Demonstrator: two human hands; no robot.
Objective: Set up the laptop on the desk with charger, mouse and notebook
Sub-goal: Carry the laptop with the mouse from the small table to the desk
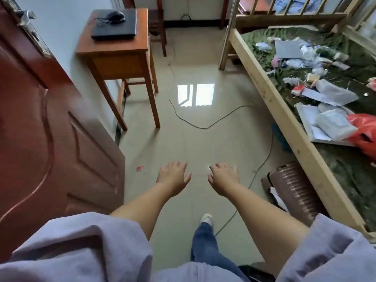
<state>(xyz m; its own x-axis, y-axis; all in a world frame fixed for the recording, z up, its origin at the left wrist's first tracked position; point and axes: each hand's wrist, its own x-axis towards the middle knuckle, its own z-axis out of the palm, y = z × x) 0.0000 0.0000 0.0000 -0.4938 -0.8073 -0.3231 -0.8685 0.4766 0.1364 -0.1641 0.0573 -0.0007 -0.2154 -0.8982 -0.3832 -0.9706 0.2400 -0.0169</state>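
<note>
Task barely starting. Left hand and right hand hanging spread, gripping nothing. Laptop lying closed on desk, mouse sitting atop. Charger, notebook not showing; opening, arranging remaining.

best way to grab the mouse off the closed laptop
Take the mouse from above, fingers on its two long sides: it sits domed-side up on the closed laptop, so its top and flanks are free. Its cord lies loose beside it to the left, so lift gently. Both hands are empty.
</note>
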